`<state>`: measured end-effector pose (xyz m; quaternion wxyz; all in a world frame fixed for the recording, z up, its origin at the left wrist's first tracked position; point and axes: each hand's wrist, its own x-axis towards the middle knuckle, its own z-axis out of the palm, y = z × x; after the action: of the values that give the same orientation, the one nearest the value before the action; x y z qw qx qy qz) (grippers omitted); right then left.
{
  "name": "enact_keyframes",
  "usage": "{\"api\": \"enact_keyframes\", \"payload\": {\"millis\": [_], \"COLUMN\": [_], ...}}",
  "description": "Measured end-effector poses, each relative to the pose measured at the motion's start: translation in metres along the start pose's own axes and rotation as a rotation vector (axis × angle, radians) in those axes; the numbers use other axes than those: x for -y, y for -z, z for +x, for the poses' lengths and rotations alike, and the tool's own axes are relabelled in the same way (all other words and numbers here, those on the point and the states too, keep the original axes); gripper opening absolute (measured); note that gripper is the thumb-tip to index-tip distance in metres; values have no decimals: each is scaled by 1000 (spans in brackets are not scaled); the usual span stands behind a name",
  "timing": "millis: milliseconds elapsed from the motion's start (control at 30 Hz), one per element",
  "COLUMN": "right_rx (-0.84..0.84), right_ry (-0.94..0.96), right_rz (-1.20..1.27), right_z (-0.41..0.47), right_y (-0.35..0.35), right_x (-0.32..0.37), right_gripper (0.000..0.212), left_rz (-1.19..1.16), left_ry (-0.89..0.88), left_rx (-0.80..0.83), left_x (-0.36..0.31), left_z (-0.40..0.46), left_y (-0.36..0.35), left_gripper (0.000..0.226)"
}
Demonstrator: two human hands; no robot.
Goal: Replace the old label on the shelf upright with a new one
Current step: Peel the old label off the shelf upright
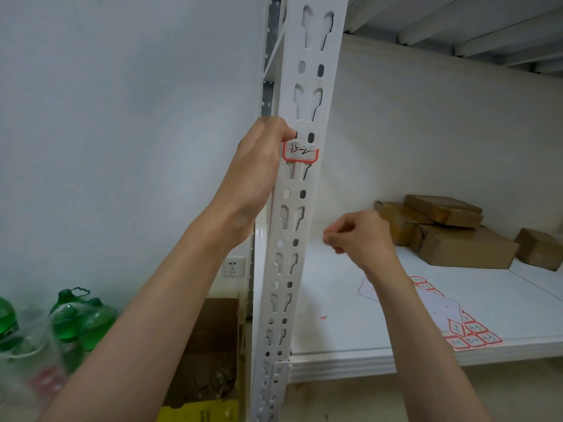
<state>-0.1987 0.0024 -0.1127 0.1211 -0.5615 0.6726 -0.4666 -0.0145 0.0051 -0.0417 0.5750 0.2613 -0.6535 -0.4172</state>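
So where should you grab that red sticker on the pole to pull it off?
At its top edge. The label looks ragged and lifted there, just beside the left hand thumb, while the bottom edge seems flat on the upright. Come from above with a fingernail and peel downward.

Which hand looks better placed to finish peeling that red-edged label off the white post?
The left hand, probably. Its thumb already touches the shelf upright at the top edge of the label. The right hand hangs lower, off the post, fingers pinched together; what it pinches is too small to tell.
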Motion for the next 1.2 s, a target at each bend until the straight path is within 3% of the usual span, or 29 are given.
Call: {"api": "enact_keyframes", "payload": {"millis": [233,467,700,800,900,1067,1133,1200], "right_rx": [141,102,113,-76,-212,69,106,104], "right_ry": [-180,-158,-132,31,195,217,207,187], "right_rz": [-180,-210,-226,-67,283,847,887,886], "right_z": [12,13,14,6,-7,-31,-37,-39], "right_y": [-13,-16,-16,-10,-4,-8,-12,-15], "right_x": [-42,-42,-39,-12,36,97,105,108], "right_gripper": [27,13,27,18,8,37,39,38], "left_rz": [19,-40,-74,-90,-139,-143,-139,-146], "left_ry": [17,-6,-39,-32,-22,29,40,30], "left_rx": [-15,-18,-9,-21,-4,-33,-66,-95], "left_x": [0,-3,-4,-4,-5,-7,-6,-3], "left_z": [0,-3,-5,-5,-7,-8,-7,-6], "left_y": [-1,-2,-3,-3,-5,-11,-13,-16], "left_gripper": [36,29,20,21,23,44,43,29]}}
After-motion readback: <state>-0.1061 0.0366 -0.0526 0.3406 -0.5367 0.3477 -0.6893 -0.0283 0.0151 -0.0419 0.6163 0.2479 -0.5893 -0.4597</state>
